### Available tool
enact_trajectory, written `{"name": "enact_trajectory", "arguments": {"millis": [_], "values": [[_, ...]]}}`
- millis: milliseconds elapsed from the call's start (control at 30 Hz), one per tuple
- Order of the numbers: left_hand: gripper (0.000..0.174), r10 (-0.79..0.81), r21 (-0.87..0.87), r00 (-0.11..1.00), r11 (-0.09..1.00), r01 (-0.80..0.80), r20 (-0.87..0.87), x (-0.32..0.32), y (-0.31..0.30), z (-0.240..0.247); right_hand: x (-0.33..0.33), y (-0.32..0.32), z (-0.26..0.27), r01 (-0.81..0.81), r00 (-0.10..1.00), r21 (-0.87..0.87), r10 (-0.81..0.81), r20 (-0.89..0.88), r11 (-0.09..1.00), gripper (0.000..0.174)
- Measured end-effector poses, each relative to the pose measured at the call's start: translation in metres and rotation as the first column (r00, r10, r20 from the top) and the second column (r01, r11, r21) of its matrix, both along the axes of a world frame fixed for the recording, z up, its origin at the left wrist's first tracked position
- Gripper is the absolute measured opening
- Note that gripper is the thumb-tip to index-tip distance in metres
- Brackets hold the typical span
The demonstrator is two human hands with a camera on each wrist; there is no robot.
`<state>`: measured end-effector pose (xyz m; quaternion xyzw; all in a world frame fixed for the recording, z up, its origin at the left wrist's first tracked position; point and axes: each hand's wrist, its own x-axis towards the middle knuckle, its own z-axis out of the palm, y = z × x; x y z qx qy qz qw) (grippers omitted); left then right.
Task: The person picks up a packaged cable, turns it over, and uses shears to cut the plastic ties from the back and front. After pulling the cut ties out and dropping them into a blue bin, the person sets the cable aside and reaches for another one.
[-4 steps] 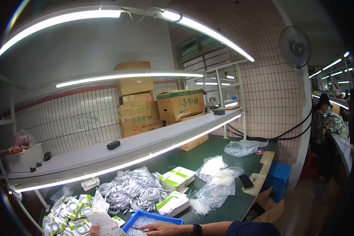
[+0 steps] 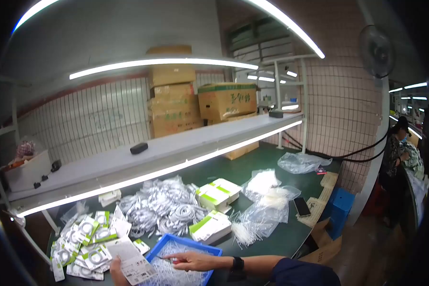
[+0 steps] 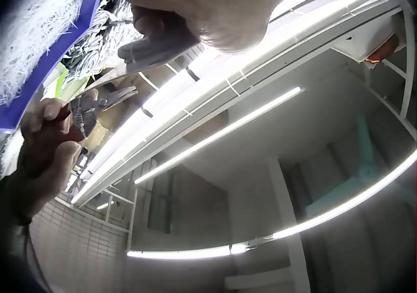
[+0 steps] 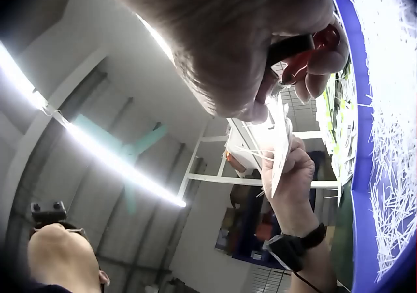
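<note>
My left hand (image 2: 117,273) pinches a printed white card (image 2: 134,265) at the front of the table; in the right wrist view the card (image 4: 281,151) is seen edge-on with thin white strips beside it. My right hand (image 2: 191,261) is curled round red-handled pliers, whose metal jaws (image 3: 116,99) show in the left wrist view, pointing toward the card. Below that hand lies a blue tray (image 2: 218,251) full of thin white strips. Packaged cables (image 2: 86,229) on green and white cards are heaped to the left.
Behind the tray lie a pile of grey cables (image 2: 162,205), green and white boxes (image 2: 218,193), plastic bags of white ties (image 2: 271,209) and a black phone (image 2: 301,207). A shelf (image 2: 176,148) with a light crosses above the table. A person (image 2: 393,162) is at the far right.
The head view has tilted down and shifted, so the shelf and boxes appear higher. The card and both hands show farther up in the picture, still holding the same things.
</note>
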<state>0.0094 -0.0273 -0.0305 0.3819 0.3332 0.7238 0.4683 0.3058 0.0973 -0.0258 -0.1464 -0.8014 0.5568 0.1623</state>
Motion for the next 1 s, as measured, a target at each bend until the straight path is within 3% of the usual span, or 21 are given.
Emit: {"name": "enact_trajectory", "arguments": {"millis": [33, 67, 167, 200, 333, 400, 467, 500, 700, 1000], "values": [[0.059, 0.06, 0.043, 0.998, 0.997, -0.061, 0.021, 0.011, 0.003, 0.001, -0.001, 0.001, 0.005, 0.003, 1.0, 0.061, -0.002, -0.02, 0.998, 0.058], [0.056, 0.104, -0.035, 0.988, 0.994, -0.101, 0.113, 0.02, 0.001, 0.003, -0.001, -0.003, 0.005, 0.05, 0.995, 0.182, -0.032, -0.099, 0.982, 0.057], [0.05, 0.216, -0.164, 0.945, 0.97, -0.179, 0.245, 0.051, -0.013, 0.027, 0.004, -0.01, 0.032, 0.063, 0.993, 0.188, -0.042, -0.114, 0.98, 0.058], [0.05, 0.213, -0.205, 0.946, 0.965, -0.165, 0.243, 0.055, -0.021, 0.028, 0.008, -0.016, 0.046, 0.049, 0.998, 0.178, -0.042, -0.042, 0.983, 0.062], [0.046, 0.324, -0.246, 0.925, 0.93, -0.273, 0.198, 0.068, -0.031, 0.02, 0.009, -0.023, 0.046, 0.074, 0.992, 0.349, -0.032, -0.125, 0.934, 0.068], [0.045, 0.38, -0.276, 0.907, 0.905, -0.324, 0.181, 0.077, -0.038, 0.015, 0.011, -0.03, 0.048, 0.045, 0.996, 0.299, -0.02, -0.086, 0.953, 0.069], [0.044, 0.431, -0.141, 0.9, 0.897, -0.42, 0.063, 0.093, -0.04, 0.025, 0.012, -0.031, 0.045, 0.049, 0.998, 0.29, -0.033, -0.059, 0.956, 0.07], [0.044, 0.446, -0.156, 0.893, 0.888, -0.434, 0.059, 0.097, -0.041, 0.023, 0.013, -0.03, 0.043, 0.052, 0.999, 0.352, -0.043, -0.034, 0.935, 0.071], [0.044, 0.448, -0.126, 0.886, 0.892, -0.435, 0.116, 0.106, -0.043, 0.018, 0.014, -0.033, 0.034, 0.068, 0.988, 0.578, -0.135, 0.073, 0.813, 0.073], [0.044, 0.473, -0.118, 0.881, 0.875, -0.469, 0.007, 0.11, -0.045, -0.001, 0.004, -0.037, 0.019, 0.095, 0.99, 0.601, -0.139, 0.027, 0.794, 0.073]]}}
